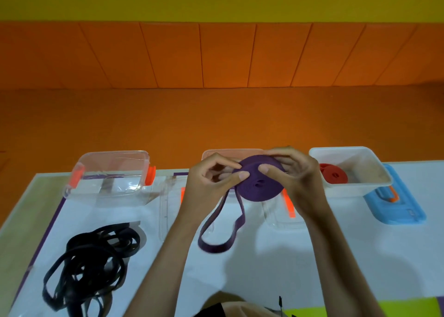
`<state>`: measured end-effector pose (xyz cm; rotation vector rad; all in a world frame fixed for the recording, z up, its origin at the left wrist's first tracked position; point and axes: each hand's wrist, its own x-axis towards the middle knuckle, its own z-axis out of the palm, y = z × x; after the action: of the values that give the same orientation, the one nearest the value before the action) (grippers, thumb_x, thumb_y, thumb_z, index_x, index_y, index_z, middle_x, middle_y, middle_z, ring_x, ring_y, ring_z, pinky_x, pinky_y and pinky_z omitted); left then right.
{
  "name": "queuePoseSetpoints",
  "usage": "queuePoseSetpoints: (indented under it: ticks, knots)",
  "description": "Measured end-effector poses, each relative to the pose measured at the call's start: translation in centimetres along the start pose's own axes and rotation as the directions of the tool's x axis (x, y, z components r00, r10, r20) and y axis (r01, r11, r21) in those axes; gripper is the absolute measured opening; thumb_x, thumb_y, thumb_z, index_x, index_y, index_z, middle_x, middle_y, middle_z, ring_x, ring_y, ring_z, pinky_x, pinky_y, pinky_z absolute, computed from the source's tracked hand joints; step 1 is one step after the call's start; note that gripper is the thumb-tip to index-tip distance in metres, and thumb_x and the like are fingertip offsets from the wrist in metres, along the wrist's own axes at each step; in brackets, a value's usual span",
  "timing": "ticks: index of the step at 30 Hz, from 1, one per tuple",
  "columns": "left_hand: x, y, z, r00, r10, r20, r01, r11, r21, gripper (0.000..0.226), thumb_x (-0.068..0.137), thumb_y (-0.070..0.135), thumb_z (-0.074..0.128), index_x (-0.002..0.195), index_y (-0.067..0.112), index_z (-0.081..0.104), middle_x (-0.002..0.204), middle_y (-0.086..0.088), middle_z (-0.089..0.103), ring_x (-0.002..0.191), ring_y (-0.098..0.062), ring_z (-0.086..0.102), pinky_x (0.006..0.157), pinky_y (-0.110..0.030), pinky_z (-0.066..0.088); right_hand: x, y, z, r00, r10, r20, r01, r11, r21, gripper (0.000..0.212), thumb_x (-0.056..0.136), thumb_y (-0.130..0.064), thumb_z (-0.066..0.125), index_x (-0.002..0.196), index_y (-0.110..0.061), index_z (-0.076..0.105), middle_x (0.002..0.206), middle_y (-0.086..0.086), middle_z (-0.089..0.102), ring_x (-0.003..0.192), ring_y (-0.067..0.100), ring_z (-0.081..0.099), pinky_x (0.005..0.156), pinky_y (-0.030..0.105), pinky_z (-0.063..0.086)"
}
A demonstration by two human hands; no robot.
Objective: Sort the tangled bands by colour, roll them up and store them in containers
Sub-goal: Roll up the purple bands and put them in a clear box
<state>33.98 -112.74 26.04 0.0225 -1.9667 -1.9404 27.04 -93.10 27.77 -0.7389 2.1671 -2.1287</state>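
Rolling up the purple band at centre frame.

Both hands are holding the purple roll (259, 187) up in front of the middle container (216, 152). The left hand (211, 179) is pinching its left edge with thumb and curled fingers, and the right hand (298, 175) is curling round the right side, thumb pressing the face. A loose loop (216, 247) is dangling toward the table (288, 268), so I'd say the next move is winding it in tightly without letting the coil spring. Red rolls (332, 176) are lying in the tub (382, 172) at right, and black bands (91, 266) are waiting tangled at lower left.
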Motion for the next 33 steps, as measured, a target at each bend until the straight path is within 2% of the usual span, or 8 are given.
queuePoseSetpoints:
  ticks: [4,9,14,17,19,23,27,33]
  knots:
    - [-0.2,0.0,-1.0,0.994,-0.039,0.102,0.039,0.999,0.002,0.036,0.08,0.016,0.087,0.115,0.02,0.08,0.114,0.005,0.08,0.108,-0.013,0.075,0.089,-0.021,0.058,0.0,0.8,0.5,0.994,0.095,-0.06,-0.083,0.979,0.187,0.024,0.077,-0.037,0.092,0.097,-0.029,0.082,0.103,0.001,0.082,0.095,0.018,0.078,0.074,0.023,0.06]
    - [-0.1,0.0,-1.4,0.999,-0.02,0.033,0.02,1.0,0.005,0.035,0.079,0.012,0.092,0.103,0.036,0.084,0.102,0.002,0.081,0.094,-0.021,0.075,0.082,-0.025,0.06,0.1,1.7,-0.1,0.97,0.242,0.032,-0.241,0.929,0.281,0.039,0.067,-0.053,0.096,0.087,-0.026,0.075,0.105,0.011,0.077,0.095,0.023,0.074,0.073,0.029,0.059]
    - [-0.5,0.3,-1.0,1.0,-0.01,0.013,0.011,0.998,-0.063,0.031,0.072,0.023,0.094,0.098,0.036,0.083,0.1,0.003,0.081,0.094,-0.014,0.077,0.08,-0.023,0.06,0.3,1.4,0.1,0.958,0.265,0.113,-0.288,0.86,0.422,0.037,0.068,-0.046,0.097,0.088,-0.024,0.074,0.108,0.012,0.075,0.1,0.029,0.072,0.079,0.035,0.06]
    - [-0.4,0.2,-1.4,1.0,0.0,0.013,0.001,1.0,-0.03,0.032,0.075,0.018,0.095,0.1,0.035,0.083,0.101,0.002,0.081,0.096,-0.016,0.077,0.081,-0.025,0.061,0.2,1.7,0.2,0.934,0.314,0.172,-0.358,0.811,0.463,0.023,0.08,-0.024,0.089,0.1,-0.02,0.079,0.119,0.016,0.073,0.107,0.03,0.072,0.084,0.036,0.061]
    - [-0.5,0.1,-1.7,1.0,-0.011,0.011,0.011,1.0,-0.009,0.033,0.077,0.014,0.094,0.1,0.035,0.083,0.101,0.001,0.081,0.097,-0.021,0.077,0.083,-0.03,0.063,0.1,1.8,0.3,0.926,0.332,0.182,-0.378,0.819,0.432,0.021,0.083,-0.018,0.083,0.105,-0.018,0.081,0.124,0.018,0.072,0.111,0.031,0.072,0.085,0.035,0.062]
    - [-0.7,-0.3,-1.8,0.999,-0.044,-0.003,0.044,0.999,-0.019,0.032,0.077,0.012,0.093,0.099,0.032,0.082,0.1,0.002,0.081,0.094,-0.02,0.079,0.079,-0.026,0.063,-0.3,1.3,0.8,0.975,0.204,0.087,-0.217,0.955,0.2,0.03,0.076,-0.036,0.093,0.102,-0.026,0.082,0.113,0.007,0.078,0.105,0.025,0.076,0.079,0.029,0.062]
    - [-1.0,-0.8,-1.6,0.996,-0.069,-0.048,0.067,0.997,-0.044,0.025,0.076,0.014,0.094,0.097,0.023,0.082,0.097,-0.002,0.081,0.092,-0.02,0.079,0.076,-0.023,0.062,-0.5,0.9,1.3,0.999,0.047,0.018,-0.048,0.998,0.049,0.03,0.084,-0.018,0.088,0.107,-0.038,0.082,0.107,-0.005,0.082,0.098,0.016,0.079,0.075,0.022,0.062]
    - [-1.1,-0.7,-2.6,0.997,-0.041,-0.062,0.038,0.998,-0.049,0.025,0.075,0.022,0.094,0.095,0.032,0.083,0.102,0.004,0.081,0.1,-0.013,0.077,0.082,-0.02,0.059,-0.3,0.3,2.1,0.997,0.055,0.048,-0.058,0.997,0.056,0.026,0.085,-0.025,0.086,0.106,-0.04,0.082,0.111,-0.006,0.081,0.102,0.015,0.078,0.078,0.023,0.062]
